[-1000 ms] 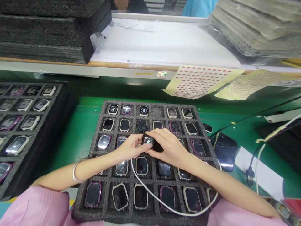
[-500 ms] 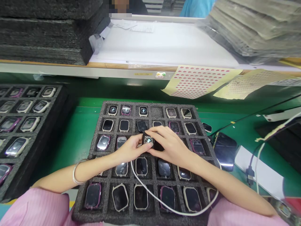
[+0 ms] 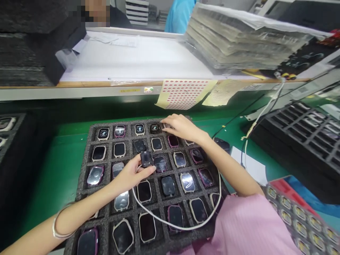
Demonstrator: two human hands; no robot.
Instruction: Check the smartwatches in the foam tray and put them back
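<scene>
In my left hand (image 3: 136, 171) is a small black square charging dock (image 3: 146, 159), pinched between thumb and fingers above the foam tray's middle rows. A white cable (image 3: 170, 222) loops from this hand across the tray. My right hand (image 3: 180, 127) reaches over the far row, its thumb and fingers closed around a smartwatch (image 3: 168, 125) in its slot, mostly hidden by the hand. Just left of it lies a black smartwatch (image 3: 154, 128) with a lit screen. The dark grey foam tray (image 3: 105, 193) holds several smartwatches with white, purple or black cases, a few lit in the far row.
A second foam tray (image 3: 20, 141) with watches stands at the left. Black foam stacks (image 3: 29, 46) and bagged trays (image 3: 239, 39) sit on the shelf (image 3: 138, 58). At right are a black slotted tray (image 3: 300, 141), a white sheet (image 3: 249, 164) and hanging cables (image 3: 256, 124). Co-workers are partly visible beyond.
The lit black watch has left my hands and lies in the far-row slot that was vacant. My right hand has moved away to the neighbouring watch; my left keeps the dock. The view has shifted right.
</scene>
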